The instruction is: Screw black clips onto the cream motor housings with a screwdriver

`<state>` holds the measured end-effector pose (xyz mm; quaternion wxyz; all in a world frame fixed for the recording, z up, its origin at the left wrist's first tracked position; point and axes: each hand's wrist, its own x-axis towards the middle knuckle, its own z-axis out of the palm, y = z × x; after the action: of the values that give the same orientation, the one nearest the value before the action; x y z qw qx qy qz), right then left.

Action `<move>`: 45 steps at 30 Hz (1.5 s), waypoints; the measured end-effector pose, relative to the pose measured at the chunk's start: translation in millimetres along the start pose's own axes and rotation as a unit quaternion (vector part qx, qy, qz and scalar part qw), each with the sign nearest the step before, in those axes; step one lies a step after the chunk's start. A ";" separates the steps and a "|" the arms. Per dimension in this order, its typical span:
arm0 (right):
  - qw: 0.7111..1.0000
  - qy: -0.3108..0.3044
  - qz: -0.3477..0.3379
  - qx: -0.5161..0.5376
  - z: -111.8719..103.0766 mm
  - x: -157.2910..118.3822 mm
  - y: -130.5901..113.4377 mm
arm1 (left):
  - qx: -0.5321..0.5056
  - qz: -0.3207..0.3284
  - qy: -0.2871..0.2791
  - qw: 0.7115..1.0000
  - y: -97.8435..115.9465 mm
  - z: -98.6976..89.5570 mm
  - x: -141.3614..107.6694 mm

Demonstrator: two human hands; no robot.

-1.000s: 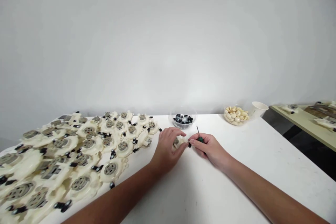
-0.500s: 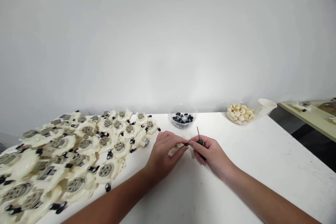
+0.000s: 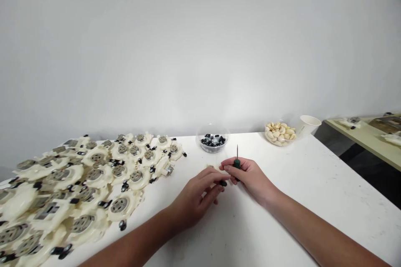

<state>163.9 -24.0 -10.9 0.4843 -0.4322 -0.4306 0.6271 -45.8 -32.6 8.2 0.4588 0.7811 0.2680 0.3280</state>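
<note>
My left hand (image 3: pixel 200 194) is closed, pinching a small black part (image 3: pixel 223 183) between thumb and fingers. My right hand (image 3: pixel 247 175) grips a small screwdriver by its dark green handle (image 3: pixel 237 162), with the thin metal shaft pointing up. The right fingertips are close to the left hand; whether they touch anything there is hard to see. Just behind the left hand a cream piece (image 3: pixel 211 167) shows in part, mostly hidden. Beyond the hands stands a clear round bowl (image 3: pixel 213 149) holding small black parts.
Many cream plastic housings (image 3: pixel 138 177) with grey metal discs and black pieces cover the table's left side. At the back right stand a clear bowl of cream rounded pieces (image 3: pixel 280 133) and a tilted white cup (image 3: pixel 308 125). A side table (image 3: pixel 354 135) holds more parts.
My left hand has drawn slightly down and away from the right fingertips, with the black part still in it. The screwdriver has turned more upright. The view has shifted slightly right.
</note>
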 end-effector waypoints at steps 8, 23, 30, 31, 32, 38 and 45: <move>1.000 -0.006 -0.020 -0.014 -2.5 0.3 -0.6 | 0.075 0.018 0.060 0.995 -19.0 -9.8 8.5; 0.994 -0.007 -0.028 -0.110 -1.4 -0.8 -2.9 | 0.017 -0.126 0.052 0.990 -19.7 -14.0 11.6; 0.983 -0.035 -0.064 -0.166 -0.2 -7.1 -1.7 | -0.100 -0.115 0.023 0.988 -29.0 -7.2 10.4; 0.983 -0.035 -0.063 -0.167 -0.5 -7.2 -2.2 | -0.129 -0.119 0.022 0.984 -31.0 -6.8 10.5; 0.983 -0.034 -0.063 -0.170 -1.0 -7.0 -3.1 | -0.152 -0.125 0.024 0.980 -32.7 -7.0 10.8; 0.971 -0.036 -0.079 -0.222 -5.3 -5.1 -8.8 | -0.213 -0.155 0.032 0.964 -35.1 -11.4 14.2; 0.970 -0.030 -0.062 -0.234 -6.3 -5.0 -7.8 | -0.202 -0.159 0.035 0.966 -33.3 -12.0 14.1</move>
<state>172.6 -27.0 -4.4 0.3943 -0.4867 -0.6056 0.4908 -49.8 -1.5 -13.5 0.6436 0.6078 0.3330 0.3247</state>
